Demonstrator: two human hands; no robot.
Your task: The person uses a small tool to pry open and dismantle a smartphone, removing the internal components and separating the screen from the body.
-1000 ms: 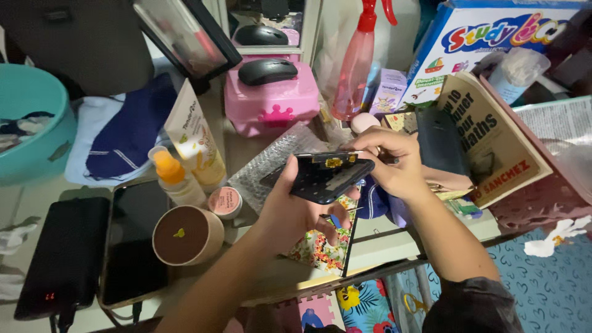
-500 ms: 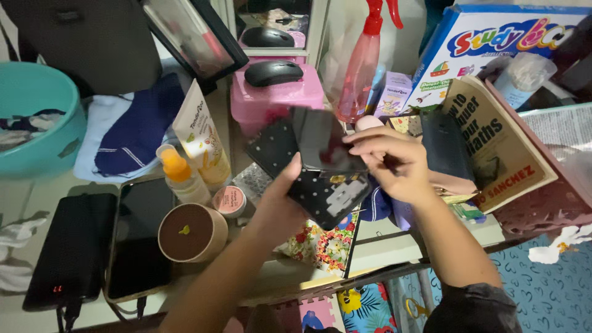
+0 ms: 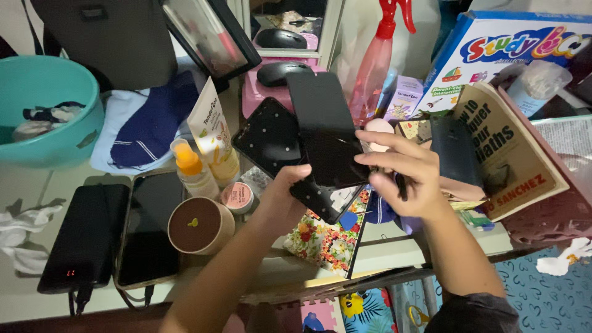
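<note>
Head view looking down on a crowded tabletop (image 3: 394, 250), showing almost no bare surface between the objects; front edge running along the bottom, with patterned floor mats (image 3: 542, 296) lying below on the right. Only free room for moving lying in the air above the clutter, at the centre.

Left hand (image 3: 280, 200) gripping a black phone case with white dots (image 3: 271, 142) from below, fingers curled closed around its lower edge, case tilting up and leftwards. Right hand (image 3: 404, 176) pinching a black smartphone (image 3: 324, 129) by its lower right edge, thumb and fingers partly spread, other fingers fanning out. Phone overlapping the case, standing nearly upright, apart from the table and raised above it.

Crowding the left: a teal basin (image 3: 43, 111) holding cloth, a folded blue garment (image 3: 151, 117), a black power bank (image 3: 83, 237) and another phone (image 3: 148, 228) lying flat with cables plugged in. Standing just beside the left forearm: a brown round container (image 3: 197, 225), a small pink tin (image 3: 237, 197), an orange-capped bottle (image 3: 188, 169) and a cream tube (image 3: 209, 132). Lying under the hands: a floral card (image 3: 324, 237). Blocking the far side: a pink box (image 3: 259, 92) carrying a black computer mouse (image 3: 277, 73), a red spray bottle (image 3: 376, 68). Filling the right: an open paperback book (image 3: 512, 154) and a colourful board box (image 3: 512, 49)
</note>
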